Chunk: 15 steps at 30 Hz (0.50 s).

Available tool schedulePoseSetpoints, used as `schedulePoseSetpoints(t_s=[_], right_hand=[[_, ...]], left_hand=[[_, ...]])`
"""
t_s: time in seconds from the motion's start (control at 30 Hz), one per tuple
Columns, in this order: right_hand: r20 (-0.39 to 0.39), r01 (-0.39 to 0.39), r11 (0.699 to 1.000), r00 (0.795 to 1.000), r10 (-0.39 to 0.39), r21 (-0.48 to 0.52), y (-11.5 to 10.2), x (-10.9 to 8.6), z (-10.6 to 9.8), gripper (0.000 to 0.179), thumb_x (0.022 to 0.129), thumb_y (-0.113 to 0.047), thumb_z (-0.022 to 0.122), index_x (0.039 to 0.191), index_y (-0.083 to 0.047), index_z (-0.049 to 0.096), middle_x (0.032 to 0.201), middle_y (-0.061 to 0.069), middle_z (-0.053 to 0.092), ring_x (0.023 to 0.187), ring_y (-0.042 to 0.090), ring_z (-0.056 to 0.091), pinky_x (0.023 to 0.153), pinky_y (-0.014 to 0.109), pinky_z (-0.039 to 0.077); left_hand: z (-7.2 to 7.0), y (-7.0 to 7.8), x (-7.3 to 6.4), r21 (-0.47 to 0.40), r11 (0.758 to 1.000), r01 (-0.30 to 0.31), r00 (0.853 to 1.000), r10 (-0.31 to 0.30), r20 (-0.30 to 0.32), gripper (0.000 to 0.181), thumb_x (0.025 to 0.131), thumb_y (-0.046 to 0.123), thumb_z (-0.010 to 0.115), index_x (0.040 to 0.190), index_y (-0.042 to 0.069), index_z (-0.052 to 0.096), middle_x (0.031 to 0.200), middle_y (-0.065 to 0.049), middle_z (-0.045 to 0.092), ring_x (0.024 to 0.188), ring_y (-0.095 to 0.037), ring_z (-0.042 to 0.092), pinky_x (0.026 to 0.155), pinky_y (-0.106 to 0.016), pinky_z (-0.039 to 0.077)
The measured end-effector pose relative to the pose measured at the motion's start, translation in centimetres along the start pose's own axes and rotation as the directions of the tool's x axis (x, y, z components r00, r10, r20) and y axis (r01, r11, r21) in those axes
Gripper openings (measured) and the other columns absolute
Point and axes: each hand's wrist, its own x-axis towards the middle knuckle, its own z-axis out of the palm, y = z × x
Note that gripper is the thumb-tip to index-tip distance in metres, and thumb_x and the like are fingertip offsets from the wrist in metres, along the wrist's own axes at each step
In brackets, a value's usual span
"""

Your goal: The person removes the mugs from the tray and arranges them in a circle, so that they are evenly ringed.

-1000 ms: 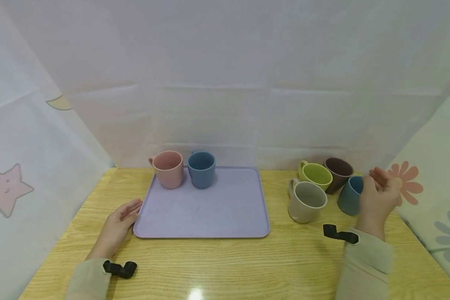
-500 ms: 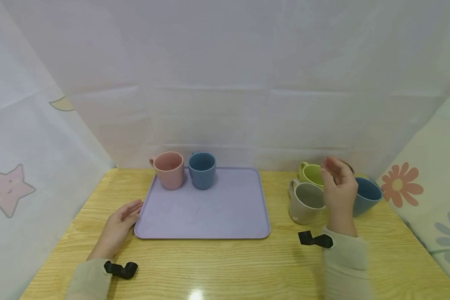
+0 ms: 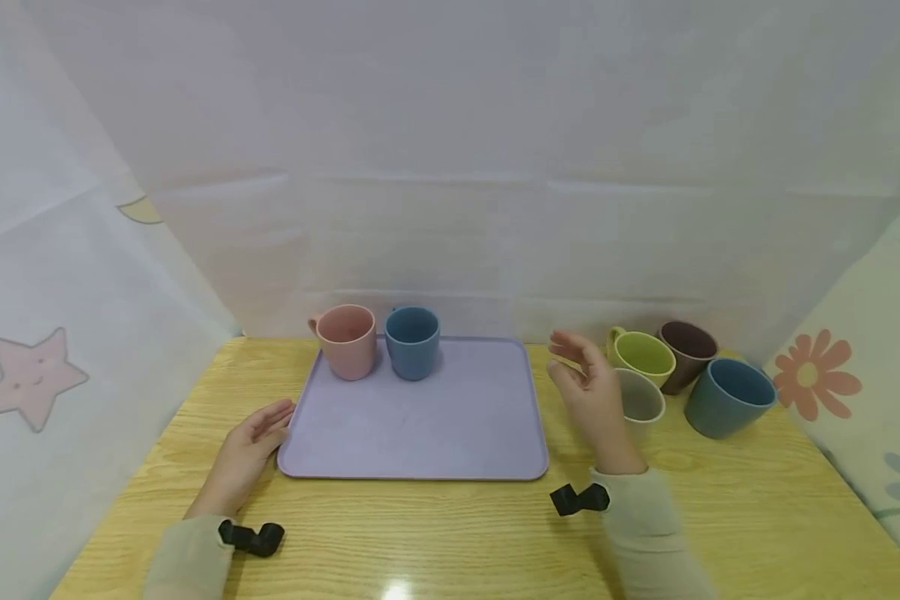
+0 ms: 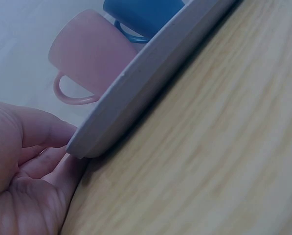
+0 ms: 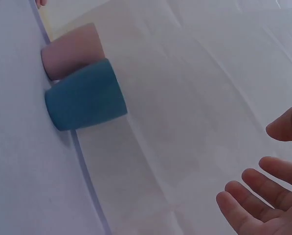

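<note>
In the head view my left hand (image 3: 243,458) rests at the left edge of a lilac tray (image 3: 420,433), fingers extended along it. In the left wrist view the hand touches the tray's rim (image 4: 131,83) at its corner. A pink mug (image 3: 348,346) and a blue mug (image 3: 412,346) stand upright side by side at the tray's back left. My right hand (image 3: 592,396) hovers just right of the tray, holding nothing, its thumb and fingers (image 5: 243,196) apart. It partly hides a white mug (image 3: 641,400) behind it.
At the right of the wooden table (image 3: 420,533) stand a lime green mug (image 3: 645,354), a dark brown mug (image 3: 690,350) and a second blue mug (image 3: 727,400), clustered around the white one. A white cloth (image 3: 435,208) hangs behind the table.
My right hand has moved left from the blue mug at the far right, over the other mugs, to beside the tray. My left hand stays at the tray's edge.
</note>
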Motion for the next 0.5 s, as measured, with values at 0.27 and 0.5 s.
schedulePoseSetpoints(t_s=[0.27,0.5], right_hand=[[0.144,-0.038,0.999,0.989,0.037,0.000,1.5,-0.9,3.9,0.044,0.094,0.003,0.065,0.137,0.003,0.054,0.136,0.019,0.058,0.127,0.039,0.055,0.101,0.028,0.053],[0.233,-0.082,0.997,0.969,0.081,-0.004,3.2,0.6,7.5,0.049,0.094,-0.005,0.070,0.140,-0.003,0.053,0.141,0.015,0.055,0.130,0.036,0.054,0.108,0.051,0.047]], left_hand=[[-0.2,0.0,-0.3,0.016,1.000,-0.023,1.000,0.023,0.002,0.052,0.108,0.008,0.047,0.157,-0.001,0.031,0.158,-0.021,0.038,0.145,-0.034,0.036,0.098,-0.006,0.040],[0.0,-0.1,-0.2,0.010,0.999,-0.037,0.999,0.037,0.008,0.053,0.108,0.010,0.048,0.157,-0.001,0.031,0.158,-0.020,0.038,0.145,-0.034,0.036,0.100,-0.007,0.041]])
